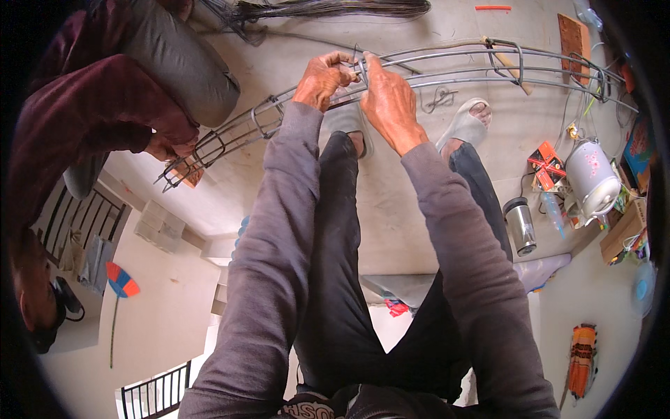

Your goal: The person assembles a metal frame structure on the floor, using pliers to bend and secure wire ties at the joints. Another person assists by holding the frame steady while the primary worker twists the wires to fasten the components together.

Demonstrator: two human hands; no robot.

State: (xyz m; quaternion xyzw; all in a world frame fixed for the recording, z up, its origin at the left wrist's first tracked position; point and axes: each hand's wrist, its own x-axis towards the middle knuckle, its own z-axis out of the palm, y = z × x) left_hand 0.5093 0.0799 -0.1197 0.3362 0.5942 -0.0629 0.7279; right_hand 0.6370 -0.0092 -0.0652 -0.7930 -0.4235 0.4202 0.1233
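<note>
A long, narrow rebar cage (447, 72) of thin steel rods and rectangular stirrups (520, 64) stretches across in front of me, bowed by the lens. Around the middle of it, both my hands meet at one stirrup. My left hand (319, 82) has its fingers bent and pinched at the rods; what lies between the fingertips is too small to make out. Just beside it, my right hand (392, 103) is closed around the stirrup, index finger stretched along it. A thin dark wire loop (356, 49) sticks up by the fingertips.
At left, a person's hand (162, 148) touches the cage's end, which rests near a brick (188, 172). Another brick (574, 49) supports the right end. A wire bundle (335, 8) lies beyond. To my right stand a steel tumbler (520, 227) and a kettle (592, 174).
</note>
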